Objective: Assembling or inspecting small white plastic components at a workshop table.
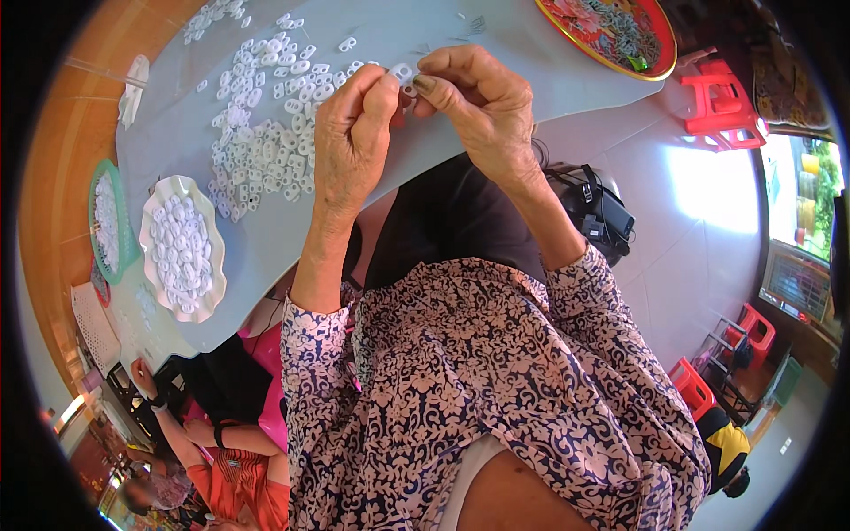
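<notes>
Above the table's near edge, my left hand (352, 142) and my right hand (485, 111) meet with fingertips pinched. Between them is a small white plastic piece with holes (402, 73), like a cord lock. My right thumb and index finger close on its right side, and the left fingertips press at its other side. Part of it is hidden by the fingers. A spread of similar white pieces (266, 146) lies on the table to the left of my hands.
A scalloped white dish (219, 274) and a green basket (127, 221) hold more white pieces at the left. A red round tray (668, 49) of small grey metal parts stands at the far right. Red stools (722, 102) stand beyond; a person in orange (252, 469) sits lower left.
</notes>
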A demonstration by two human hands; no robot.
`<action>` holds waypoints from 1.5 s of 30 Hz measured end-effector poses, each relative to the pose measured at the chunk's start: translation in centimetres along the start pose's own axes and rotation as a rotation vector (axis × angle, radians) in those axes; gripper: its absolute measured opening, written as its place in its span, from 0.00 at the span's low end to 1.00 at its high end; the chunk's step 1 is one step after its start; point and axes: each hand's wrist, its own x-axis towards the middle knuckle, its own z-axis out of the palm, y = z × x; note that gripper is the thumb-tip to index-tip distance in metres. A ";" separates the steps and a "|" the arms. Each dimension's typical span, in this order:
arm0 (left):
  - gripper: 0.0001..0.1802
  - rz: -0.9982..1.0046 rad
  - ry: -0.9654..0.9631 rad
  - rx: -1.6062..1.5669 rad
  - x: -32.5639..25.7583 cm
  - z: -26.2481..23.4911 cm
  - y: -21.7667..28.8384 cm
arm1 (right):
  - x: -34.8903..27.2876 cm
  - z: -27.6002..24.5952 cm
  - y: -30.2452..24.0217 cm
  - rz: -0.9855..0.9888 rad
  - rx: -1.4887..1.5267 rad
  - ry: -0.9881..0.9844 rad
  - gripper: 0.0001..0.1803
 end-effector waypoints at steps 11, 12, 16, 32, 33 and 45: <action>0.14 -0.017 -0.024 0.038 0.1 0.0 -0.2 | 0.3 -0.4 0.1 0.007 -0.011 -0.038 0.06; 0.14 -0.006 -0.013 0.048 0.1 0.0 -0.2 | 0.3 -0.3 0.1 0.008 -0.011 -0.040 0.06; 0.14 -0.016 -0.016 0.018 0.0 -0.1 0.0 | 0.3 -0.4 0.0 0.026 -0.017 -0.062 0.07; 0.13 -0.056 -0.090 -0.040 -0.2 -0.5 -0.5 | 0.4 -1.5 -1.0 -0.079 -0.334 -0.293 0.20; 0.13 -0.059 -0.102 -0.015 -0.2 -0.5 -0.4 | 0.4 -1.6 -0.8 -0.077 -0.334 -0.290 0.20; 0.14 -0.044 -0.115 -0.030 -0.3 -0.3 -0.6 | 0.5 -1.2 -0.3 -0.364 -0.480 -0.215 0.16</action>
